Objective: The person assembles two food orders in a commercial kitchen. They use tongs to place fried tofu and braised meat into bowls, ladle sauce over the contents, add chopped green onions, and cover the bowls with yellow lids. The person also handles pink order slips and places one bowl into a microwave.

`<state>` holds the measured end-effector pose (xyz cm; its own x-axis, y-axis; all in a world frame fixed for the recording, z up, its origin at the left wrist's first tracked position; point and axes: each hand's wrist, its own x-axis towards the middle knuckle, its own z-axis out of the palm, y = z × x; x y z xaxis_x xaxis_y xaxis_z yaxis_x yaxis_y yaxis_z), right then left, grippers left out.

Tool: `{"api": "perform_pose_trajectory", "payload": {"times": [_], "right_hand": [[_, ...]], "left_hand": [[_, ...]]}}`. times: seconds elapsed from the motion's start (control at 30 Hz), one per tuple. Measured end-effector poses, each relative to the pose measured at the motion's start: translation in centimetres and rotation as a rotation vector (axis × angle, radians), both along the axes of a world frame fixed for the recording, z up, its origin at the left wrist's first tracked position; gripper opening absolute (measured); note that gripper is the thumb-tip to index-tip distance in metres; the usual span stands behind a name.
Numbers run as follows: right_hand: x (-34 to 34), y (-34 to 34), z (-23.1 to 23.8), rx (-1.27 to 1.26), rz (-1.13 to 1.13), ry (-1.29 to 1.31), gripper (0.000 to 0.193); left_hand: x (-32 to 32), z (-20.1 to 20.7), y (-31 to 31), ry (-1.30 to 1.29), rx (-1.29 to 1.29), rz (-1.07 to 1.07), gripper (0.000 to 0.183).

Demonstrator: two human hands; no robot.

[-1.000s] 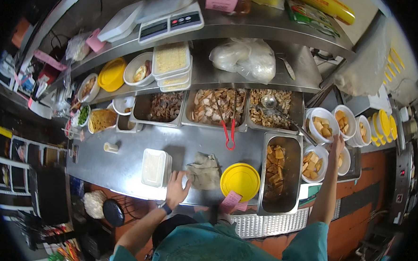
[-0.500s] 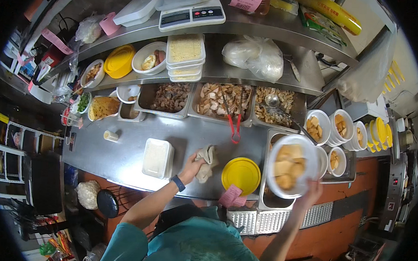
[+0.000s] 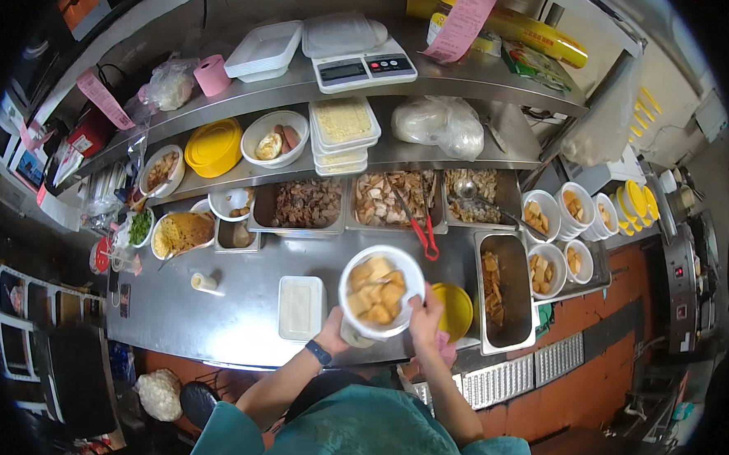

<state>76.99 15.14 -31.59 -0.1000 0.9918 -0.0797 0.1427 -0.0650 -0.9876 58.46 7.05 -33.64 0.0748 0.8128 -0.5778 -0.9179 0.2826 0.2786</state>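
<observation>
The bowl (image 3: 381, 291) hides the left grip's (image 3: 332, 334) fingertips and most of the cloth (image 3: 356, 337) beside them; whether that grip holds the cloth cannot be told. The right grip (image 3: 425, 318) has fingers lost beneath the bowl and covers the left side of the lid (image 3: 458, 313). Below both grips, the lower edge cuts off the shirt (image 3: 362, 433).

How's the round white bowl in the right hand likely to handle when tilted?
The round white bowl is probably fairly stiff: its rim looks evenly round with the right hand gripping one side. Likely weightier than an empty one, given the golden-brown chunks piled inside. Those may slide out if it's tipped far, since the top is uncovered.
</observation>
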Motion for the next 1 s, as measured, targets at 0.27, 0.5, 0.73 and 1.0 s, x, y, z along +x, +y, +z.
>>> {"api": "perform_pose_trajectory", "payload": {"times": [0.27,0.5,0.73,1.0], "right_hand": [[2.3,-0.8,1.0,-0.157,-0.162,0.211,0.042],[-0.1,5.7,3.5,0.442,-0.09,-0.692,0.049],[-4.4,16.8,2.5,0.079,0.25,-1.116,0.063],[-6.5,20.3,2.0,-0.014,0.294,-0.996,0.065]], "left_hand": [[-3.0,2.4,1.2,0.497,0.07,-0.095,0.057],[-2.6,3.7,0.1,0.345,0.027,-0.034,0.05],[-2.1,3.2,-0.3,0.405,0.018,0.047,0.048],[-2.5,2.7,-0.1,0.369,0.086,0.184,0.045]]}}
